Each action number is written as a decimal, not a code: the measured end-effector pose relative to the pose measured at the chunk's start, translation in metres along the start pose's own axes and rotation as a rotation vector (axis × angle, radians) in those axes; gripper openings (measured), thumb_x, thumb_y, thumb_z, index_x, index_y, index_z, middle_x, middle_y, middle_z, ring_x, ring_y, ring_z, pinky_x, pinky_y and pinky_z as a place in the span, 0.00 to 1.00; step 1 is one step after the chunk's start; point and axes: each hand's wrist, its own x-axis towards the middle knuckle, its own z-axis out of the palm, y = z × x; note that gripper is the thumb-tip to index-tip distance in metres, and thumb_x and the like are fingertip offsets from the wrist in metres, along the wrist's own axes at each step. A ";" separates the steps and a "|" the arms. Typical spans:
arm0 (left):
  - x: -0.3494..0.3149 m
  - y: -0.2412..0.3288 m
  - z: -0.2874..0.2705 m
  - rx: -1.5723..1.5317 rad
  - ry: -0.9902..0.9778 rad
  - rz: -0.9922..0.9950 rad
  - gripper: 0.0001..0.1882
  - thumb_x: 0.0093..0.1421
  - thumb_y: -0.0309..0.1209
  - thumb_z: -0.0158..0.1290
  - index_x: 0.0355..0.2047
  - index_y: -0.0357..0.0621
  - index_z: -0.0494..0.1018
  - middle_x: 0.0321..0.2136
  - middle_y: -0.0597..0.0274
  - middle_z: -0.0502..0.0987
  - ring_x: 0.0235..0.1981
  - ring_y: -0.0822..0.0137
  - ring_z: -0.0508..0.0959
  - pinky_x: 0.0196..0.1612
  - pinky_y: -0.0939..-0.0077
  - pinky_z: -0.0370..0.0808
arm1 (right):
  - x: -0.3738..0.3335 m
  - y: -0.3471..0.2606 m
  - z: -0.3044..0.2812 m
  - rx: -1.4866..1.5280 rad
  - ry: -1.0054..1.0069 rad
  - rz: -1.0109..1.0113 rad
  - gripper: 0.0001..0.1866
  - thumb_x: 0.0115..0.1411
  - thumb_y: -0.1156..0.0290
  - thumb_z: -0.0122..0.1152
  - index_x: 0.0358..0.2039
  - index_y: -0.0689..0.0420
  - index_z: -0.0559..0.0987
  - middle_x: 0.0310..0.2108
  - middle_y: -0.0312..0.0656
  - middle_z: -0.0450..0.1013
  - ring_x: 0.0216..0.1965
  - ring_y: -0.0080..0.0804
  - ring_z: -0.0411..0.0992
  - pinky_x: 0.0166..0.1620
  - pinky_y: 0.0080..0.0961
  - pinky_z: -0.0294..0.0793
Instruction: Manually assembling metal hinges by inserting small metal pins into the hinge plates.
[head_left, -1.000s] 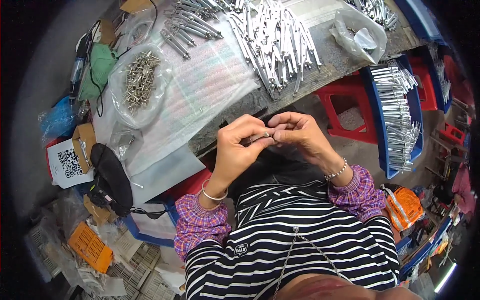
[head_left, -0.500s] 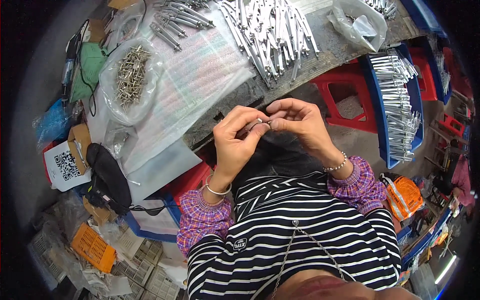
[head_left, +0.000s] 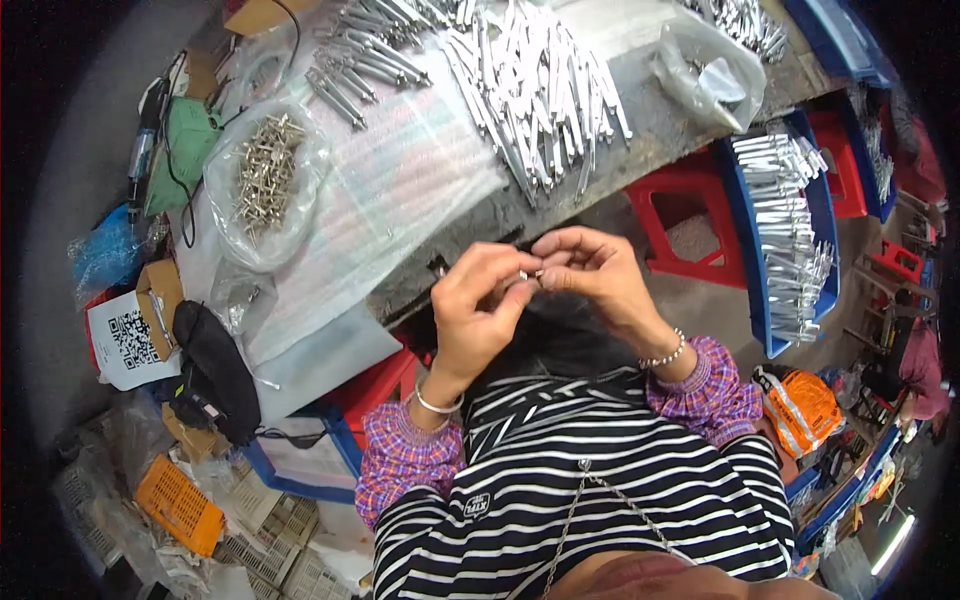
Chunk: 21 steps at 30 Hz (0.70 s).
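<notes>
Left hand (head_left: 480,310): you are pinching a small metal part (head_left: 528,275).
Right hand (head_left: 590,275): pinching its other end.
Danger: it is slipping out (tiny, smooth), falling off the bench (head_left: 640,130).

The counter (head_left: 650,130) serves as landmark. At its left end, a clear plastic bag (head_left: 262,185) lies open on it, round and slumped, filled with small metal pins. At its right end sits another clear plastic bag (head_left: 715,75), crumpled and pale, nearly see-through. Off the counter's left edge, below the pin bag, a small brown cardboard box (head_left: 160,290) stands open, and touching it on the left is a white square label (head_left: 128,340) with a black square code pattern printed on it. Further left of the counter, beside that box, a bunched blue plastic bag (head_left: 100,255) lies on the floor.
</notes>
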 end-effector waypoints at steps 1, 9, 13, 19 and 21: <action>0.000 0.002 0.001 -0.003 -0.001 0.000 0.11 0.42 0.16 0.56 0.29 0.39 0.75 0.26 0.62 0.73 0.22 0.75 0.69 0.24 0.85 0.65 | 0.000 -0.002 -0.001 -0.001 -0.008 0.010 0.15 0.48 0.81 0.62 0.38 0.67 0.74 0.30 0.41 0.75 0.31 0.23 0.73 0.37 0.17 0.73; -0.002 0.004 -0.008 0.033 0.048 0.059 0.07 0.43 0.17 0.52 0.25 0.36 0.73 0.23 0.60 0.72 0.21 0.72 0.70 0.23 0.83 0.65 | 0.001 -0.010 0.010 -0.059 -0.103 0.068 0.13 0.50 0.79 0.62 0.37 0.66 0.75 0.29 0.41 0.75 0.30 0.23 0.73 0.37 0.17 0.73; 0.001 0.005 -0.018 -0.087 0.034 -0.047 0.05 0.45 0.17 0.52 0.25 0.35 0.72 0.24 0.62 0.71 0.21 0.76 0.68 0.24 0.87 0.61 | 0.005 -0.034 0.013 -0.143 -0.114 0.066 0.12 0.51 0.79 0.60 0.38 0.66 0.75 0.29 0.41 0.75 0.30 0.23 0.73 0.36 0.17 0.73; -0.006 0.006 -0.039 -0.187 0.082 -0.118 0.04 0.46 0.17 0.50 0.24 0.34 0.71 0.25 0.64 0.69 0.24 0.77 0.65 0.26 0.87 0.59 | 0.042 -0.087 -0.029 -0.822 0.174 -0.442 0.10 0.52 0.76 0.58 0.36 0.65 0.77 0.30 0.38 0.76 0.31 0.21 0.73 0.36 0.17 0.71; -0.006 0.003 -0.038 -0.203 0.077 -0.110 0.04 0.46 0.17 0.50 0.25 0.34 0.71 0.25 0.64 0.69 0.24 0.77 0.65 0.27 0.87 0.59 | 0.062 -0.104 -0.046 -1.053 0.310 -0.572 0.13 0.51 0.72 0.60 0.37 0.64 0.77 0.30 0.40 0.77 0.30 0.20 0.73 0.35 0.17 0.71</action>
